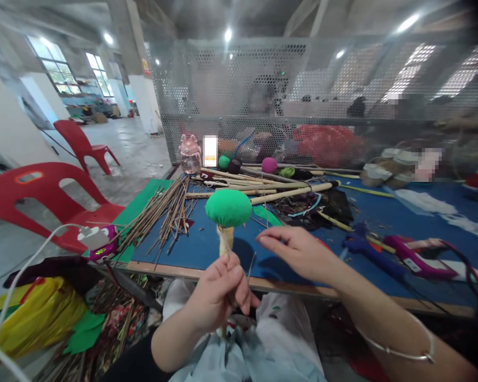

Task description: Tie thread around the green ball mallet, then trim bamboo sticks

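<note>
My left hand (223, 284) is closed around the pale wooden stick (225, 241) of a mallet near the table's front edge. On top of that stick sits a padded head in bright green cloth (228, 207), gathered underneath. A thin strand rises beside my left fingers; its far end is hard to follow. To the right, my right hand (290, 246) hovers above the blue tabletop, apart from the mallet. Its thumb and fingertips are pinched together, and what is between them, if anything, is too small to make out.
Thin twigs (165, 212) lie piled at left, with wooden sticks (242, 185) behind. A magenta padded head (269, 165) and pink-topped bottle (190, 154) are farther back. Right are a blue glue gun (372, 252) and purple tool (420, 260). A red chair (56, 196) stands left.
</note>
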Tool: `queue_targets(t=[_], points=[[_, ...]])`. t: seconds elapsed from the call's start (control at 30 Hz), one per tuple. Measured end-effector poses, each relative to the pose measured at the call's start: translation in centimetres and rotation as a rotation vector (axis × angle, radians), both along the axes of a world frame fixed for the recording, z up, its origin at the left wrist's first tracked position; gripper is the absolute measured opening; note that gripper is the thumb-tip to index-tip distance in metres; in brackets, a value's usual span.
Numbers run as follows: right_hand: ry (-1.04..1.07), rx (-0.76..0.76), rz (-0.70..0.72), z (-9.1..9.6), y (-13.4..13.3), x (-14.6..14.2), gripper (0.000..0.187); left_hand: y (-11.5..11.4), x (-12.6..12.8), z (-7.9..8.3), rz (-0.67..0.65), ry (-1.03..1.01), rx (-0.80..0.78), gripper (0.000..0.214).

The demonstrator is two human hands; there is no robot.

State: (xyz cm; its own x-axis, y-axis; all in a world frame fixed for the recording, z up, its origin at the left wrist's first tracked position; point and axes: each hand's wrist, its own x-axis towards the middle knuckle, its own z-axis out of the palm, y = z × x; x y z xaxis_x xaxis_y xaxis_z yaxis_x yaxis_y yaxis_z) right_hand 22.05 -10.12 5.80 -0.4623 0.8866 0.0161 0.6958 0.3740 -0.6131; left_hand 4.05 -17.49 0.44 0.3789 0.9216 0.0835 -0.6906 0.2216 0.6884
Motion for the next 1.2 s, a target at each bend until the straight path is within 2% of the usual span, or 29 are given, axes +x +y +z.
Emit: queue_targets(t=[0.1, 0.17, 0.23, 0.3, 0.37, 0.4, 0.47, 0.5, 0.53, 0.63, 0.67, 0.7, 0.8, 0.9, 0.97, 1.07, 1.13, 1.2], points=[[0.409, -0.315, 0.137, 0.5, -2.1, -4.2, 0.038, -0.5, 0.6, 0.0, -0.001, 0.219, 0.047, 0.021], [0.544, -0.464, 0.121, 0.3, -2.4, -6.0, 0.037, -0.7, 0.7, 0.3, 0.093, 0.485, 0.115, 0.015], [0.602, -0.505, 0.063, -0.2, -2.1, -6.7, 0.036, -0.7, 0.4, 0.9, 0.219, 0.729, 0.222, 0.009], [0.633, -0.437, 0.021, -0.7, -1.4, -6.5, 0.036, -0.5, -0.5, 1.6, 0.254, 0.869, 0.344, 0.009], [0.662, -0.337, 0.026, -1.1, -0.9, -5.8, 0.036, 0.2, -1.9, 2.1, 0.27, 0.885, 0.409, 0.011], [0.671, -0.304, 0.034, -1.3, -0.6, -5.4, 0.035, 0.8, -2.5, 2.3, 0.33, 0.85, 0.411, 0.012], [0.676, -0.268, 0.043, -1.4, -0.4, -4.5, 0.034, 2.1, -3.6, 2.2, 0.578, 0.7, 0.367, 0.018], [0.683, -0.259, 0.04, -1.5, -0.3, -4.2, 0.034, 2.8, -3.8, 2.1, 0.627, 0.621, 0.34, 0.024], [0.694, -0.259, 0.035, -1.5, -0.3, -3.9, 0.034, 3.4, -3.8, 1.9, 0.572, 0.555, 0.312, 0.028], [0.74, -0.286, 0.023, -1.5, -0.6, -3.4, 0.034, 4.5, -2.6, 1.0, 0.192, 0.487, 0.283, 0.031], [0.753, -0.294, 0.017, -1.5, -0.8, -3.3, 0.034, 4.5, -2.1, 0.6, 0.163, 0.496, 0.287, 0.031], [0.764, -0.306, 0.008, -1.5, -0.9, -3.3, 0.033, 4.4, -1.5, 0.3, 0.205, 0.519, 0.292, 0.031], [0.839, -0.368, -0.051, -2.0, -1.4, -3.4, 0.033, 4.0, -0.5, -0.4, 0.472, 0.614, 0.256, 0.031], [0.933, -0.396, -0.1, -2.4, -1.9, -3.8, 0.031, 3.6, -0.4, -0.7, 0.592, 0.714, 0.229, 0.031], [0.919, -0.335, -0.11, -2.6, -2.3, -4.0, 0.032, 3.4, -0.5, -0.6, 0.643, 0.772, 0.264, 0.029], [0.781, -0.18, -0.132, -2.8, -2.9, -3.8, 0.032, 3.1, -0.6, -0.3, 0.771, 0.888, 0.35, 0.021], [0.674, -0.099, -0.147, -2.7, -3.3, -3.5, 0.028, 2.9, -0.6, 0.1, 0.765, 0.971, 0.392, 0.013], [0.608, -0.068, -0.144, -2.7, -3.9, -3.0, 0.024, 2.6, -0.6, 0.7, 0.647, 1.007, 0.375, 0.011]])
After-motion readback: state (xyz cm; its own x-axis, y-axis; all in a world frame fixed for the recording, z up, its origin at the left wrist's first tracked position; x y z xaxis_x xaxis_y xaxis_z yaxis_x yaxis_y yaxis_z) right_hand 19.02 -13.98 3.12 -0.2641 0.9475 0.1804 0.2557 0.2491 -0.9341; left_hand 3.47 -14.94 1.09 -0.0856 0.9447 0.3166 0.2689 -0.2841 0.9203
